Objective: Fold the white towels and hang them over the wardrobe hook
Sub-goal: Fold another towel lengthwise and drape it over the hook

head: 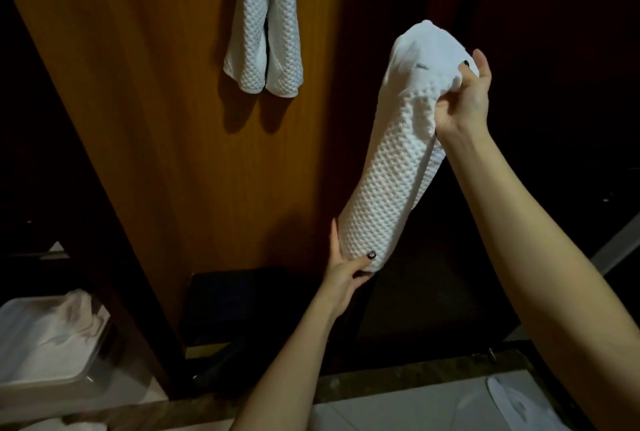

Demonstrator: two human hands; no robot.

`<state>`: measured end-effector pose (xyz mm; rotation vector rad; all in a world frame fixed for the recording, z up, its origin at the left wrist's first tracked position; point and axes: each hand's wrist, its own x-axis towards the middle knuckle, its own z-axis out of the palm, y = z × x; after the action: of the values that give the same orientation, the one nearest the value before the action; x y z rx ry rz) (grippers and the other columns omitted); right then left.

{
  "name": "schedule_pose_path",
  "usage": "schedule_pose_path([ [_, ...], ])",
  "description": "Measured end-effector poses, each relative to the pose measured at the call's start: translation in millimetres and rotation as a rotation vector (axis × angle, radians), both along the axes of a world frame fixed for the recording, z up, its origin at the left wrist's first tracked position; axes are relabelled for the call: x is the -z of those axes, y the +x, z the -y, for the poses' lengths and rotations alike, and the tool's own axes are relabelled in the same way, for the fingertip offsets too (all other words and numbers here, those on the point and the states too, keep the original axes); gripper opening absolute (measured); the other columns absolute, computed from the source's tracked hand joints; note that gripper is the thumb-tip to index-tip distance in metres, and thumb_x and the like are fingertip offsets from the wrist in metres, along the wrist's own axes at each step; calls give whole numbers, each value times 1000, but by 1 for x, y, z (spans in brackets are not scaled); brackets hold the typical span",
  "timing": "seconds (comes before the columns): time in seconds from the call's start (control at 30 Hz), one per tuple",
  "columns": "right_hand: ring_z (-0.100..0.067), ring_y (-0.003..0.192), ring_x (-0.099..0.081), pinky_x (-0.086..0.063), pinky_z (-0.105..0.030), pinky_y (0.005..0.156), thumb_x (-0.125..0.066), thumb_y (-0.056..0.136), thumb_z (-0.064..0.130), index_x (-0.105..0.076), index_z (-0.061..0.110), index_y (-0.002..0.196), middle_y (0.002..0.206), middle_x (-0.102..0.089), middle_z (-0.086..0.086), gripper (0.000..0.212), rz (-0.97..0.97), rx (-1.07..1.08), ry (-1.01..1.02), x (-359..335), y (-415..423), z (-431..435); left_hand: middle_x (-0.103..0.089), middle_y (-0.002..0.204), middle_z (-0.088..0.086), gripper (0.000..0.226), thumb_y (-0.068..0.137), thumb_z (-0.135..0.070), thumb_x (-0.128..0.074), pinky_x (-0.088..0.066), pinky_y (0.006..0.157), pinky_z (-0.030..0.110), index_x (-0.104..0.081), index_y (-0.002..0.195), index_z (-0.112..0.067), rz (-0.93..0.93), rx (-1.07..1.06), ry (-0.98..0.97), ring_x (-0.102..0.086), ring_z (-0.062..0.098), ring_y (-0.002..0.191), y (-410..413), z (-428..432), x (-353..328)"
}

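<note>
Up high, the right hand (465,103) grips the folded white towel (398,167); the left hand (344,273) pinches its lower end, right of the hung towel (265,25).

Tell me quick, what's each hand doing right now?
Left hand: grips the folded towel at its lower end.
Right hand: grips its upper end.

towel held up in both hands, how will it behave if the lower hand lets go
Probably floppy: the towel bunches where the right hand grips it, so the end in the left hand would likely drop. Its bumpy weave looks grippy, not slippery.
</note>
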<state>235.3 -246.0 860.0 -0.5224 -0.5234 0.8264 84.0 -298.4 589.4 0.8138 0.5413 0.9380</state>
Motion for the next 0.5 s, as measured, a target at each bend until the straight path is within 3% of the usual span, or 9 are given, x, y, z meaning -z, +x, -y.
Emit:
schedule_pose_path([
  [0.1,-22,83,-61,-52,-35,79,-42,98,1,-42,20,126,110,-57,-17,34,-50,16,-43,5,8,0,-53,137,-12,92,80,-9,-73,-48,88,37,-21,141,-54,-53,-45,-5,-54,14,122,-8,-3,3],
  [0.17,-20,86,-61,-54,-31,76,-42,97,0,-42,20,127,109,-58,-13,37,-27,60,-79,11,17,3,-59,128,-8,75,83,-3,-67,-46,80,32,-35,138,-42,-68,-182,-137,-58,15,112,-24,-13,5],
  [0.23,-21,94,-62,-55,-31,78,-41,95,-2,-42,19,130,115,-56,-12,41,21,103,-123,19,27,6,-65,115,0,45,85,1,-64,-42,65,24,-55,123,-22,-122,-246,-254,-62,13,90,-44,-25,4],
  [0.3,-22,91,-62,-54,-31,75,-41,94,-4,-42,18,130,118,-56,-13,42,39,89,-139,26,33,10,-70,97,1,22,83,1,-66,-39,50,19,-64,101,-12,-226,-175,-307,-62,9,67,-61,-31,3],
  [0.4,-21,83,-61,-53,-30,69,-40,93,-5,-43,17,129,120,-54,-15,42,46,49,-118,34,34,15,-57,77,-1,16,83,2,-67,-26,37,17,-60,89,-11,-207,-159,-427,-45,6,54,-74,-32,4],
  [0.5,-18,71,-64,-54,-29,65,-40,94,-6,-42,13,130,113,-54,-15,41,5,5,-39,37,37,20,-61,94,4,29,81,-8,-72,-38,39,18,-58,105,-16,38,-87,-474,-57,8,62,-78,-25,6],
])
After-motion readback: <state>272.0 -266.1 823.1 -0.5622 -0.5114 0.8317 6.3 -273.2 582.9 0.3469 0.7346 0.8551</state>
